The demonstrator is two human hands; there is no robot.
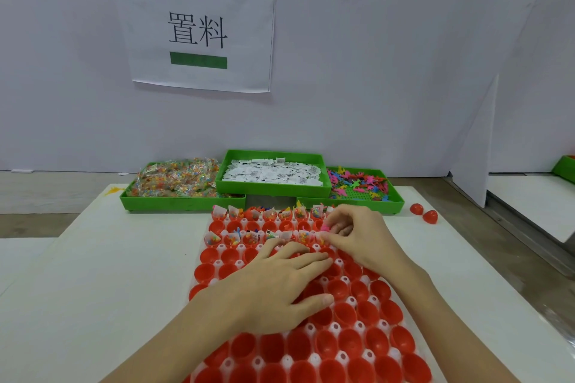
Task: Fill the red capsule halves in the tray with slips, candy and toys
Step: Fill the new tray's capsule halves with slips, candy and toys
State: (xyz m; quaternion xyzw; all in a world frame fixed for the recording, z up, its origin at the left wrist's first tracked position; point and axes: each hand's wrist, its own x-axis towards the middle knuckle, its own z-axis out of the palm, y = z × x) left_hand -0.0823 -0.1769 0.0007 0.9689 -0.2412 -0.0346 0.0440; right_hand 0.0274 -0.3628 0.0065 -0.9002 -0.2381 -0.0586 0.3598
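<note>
Right hand pinches a small pink plastic toy over the far-right red plastic capsule halves; left hand lies spread flat on the white tray. Risk: toy slips, or knuckles knock filled halves.

Head-worn view, looking forward and down over a white tabletop.

The single wide-angle camera sits just above and behind the white plastic tray of red capsule halves, which fills the lower centre and runs off the bottom edge. It faces a white wall bearing a printed paper sign, straight beyond the tray. Three green plastic bins lie between tray and wall. Both forearms enter from the bottom edge, very near the lens.
</note>
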